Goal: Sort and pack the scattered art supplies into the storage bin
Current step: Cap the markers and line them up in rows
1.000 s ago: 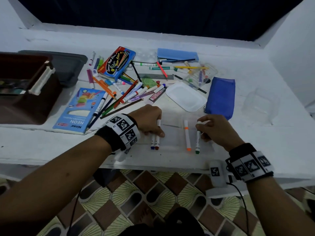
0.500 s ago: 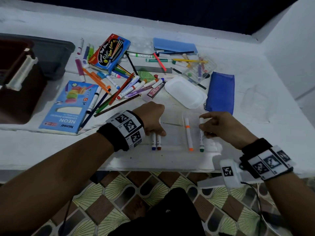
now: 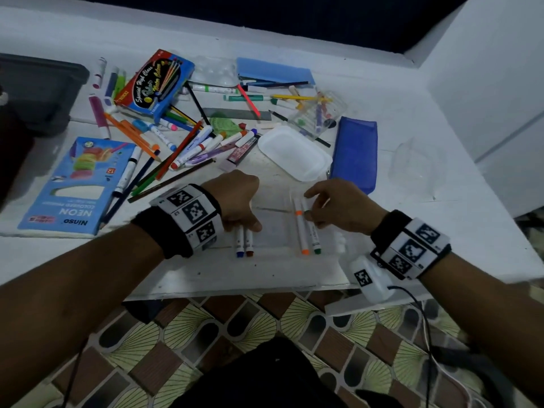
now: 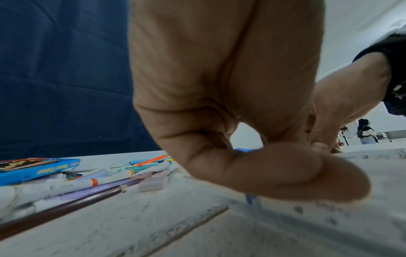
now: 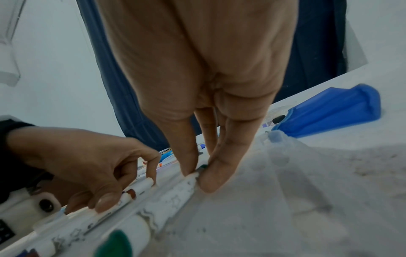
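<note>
Two markers, blue-capped [image 3: 239, 244] and brown-capped [image 3: 249, 242], lie side by side on a clear grooved plastic tray [image 3: 273, 229] near the table's front edge. My left hand [image 3: 244, 225] holds them with curled fingertips and thumb [image 5: 105, 203]. My right hand [image 3: 307, 209] pinches the far end of a green-capped marker [image 3: 314, 238] between thumb and forefinger [image 5: 197, 172]. This marker lies tight against an orange-capped one [image 3: 300, 231]. The dark storage bin [image 3: 11, 160] shows only at the far left edge.
Several loose markers and pencils [image 3: 188, 142] are heaped behind my hands. A watercolour box [image 3: 156, 81], a neon paper pack [image 3: 73, 184], a white lid [image 3: 294, 153], a blue pouch [image 3: 356, 154], a clear container [image 3: 418, 169] and a grey lid [image 3: 38, 92] lie around them.
My right hand has drawn the green-capped marker leftward until it lies next to the orange-capped one. My left hand has stayed on its two markers.
</note>
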